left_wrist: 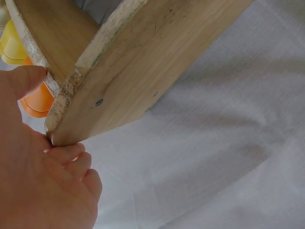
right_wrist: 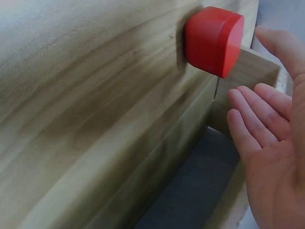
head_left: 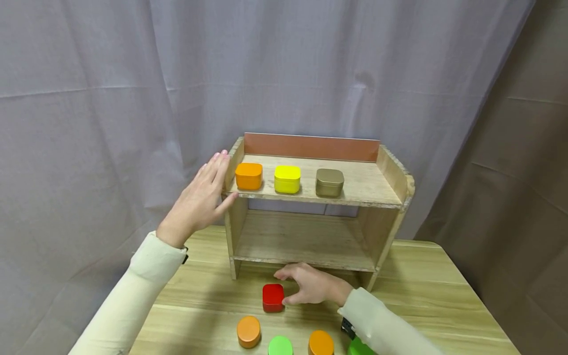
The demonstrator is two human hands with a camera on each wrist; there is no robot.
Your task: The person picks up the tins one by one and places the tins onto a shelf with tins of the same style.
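Note:
My left hand (head_left: pixel 197 202) lies against the left side panel of a small wooden shelf (head_left: pixel 310 241), fingers stretched upward. In the left wrist view its thumb (left_wrist: pixel 31 78) touches the panel's front edge. A red rounded square tin (head_left: pixel 272 298) stands on the table before the shelf. Beside it is my right hand (head_left: pixel 310 285), thumb and fingers spread and nothing held. The right wrist view shows a gap between the fingers (right_wrist: pixel 257 117) and the red tin. Along the top board stand an orange tin (head_left: pixel 249 176), a yellow tin (head_left: pixel 287 179) and an olive-brown tin (head_left: pixel 329 183).
Nearer on the wooden table (head_left: pixel 426 291) stand round containers: an orange one (head_left: pixel 248 331), a green one (head_left: pixel 280 346), another orange one (head_left: pixel 321 342) and a green one (head_left: pixel 359 347) partly under the right sleeve. A grey curtain (head_left: pixel 284 69) hangs behind the shelf.

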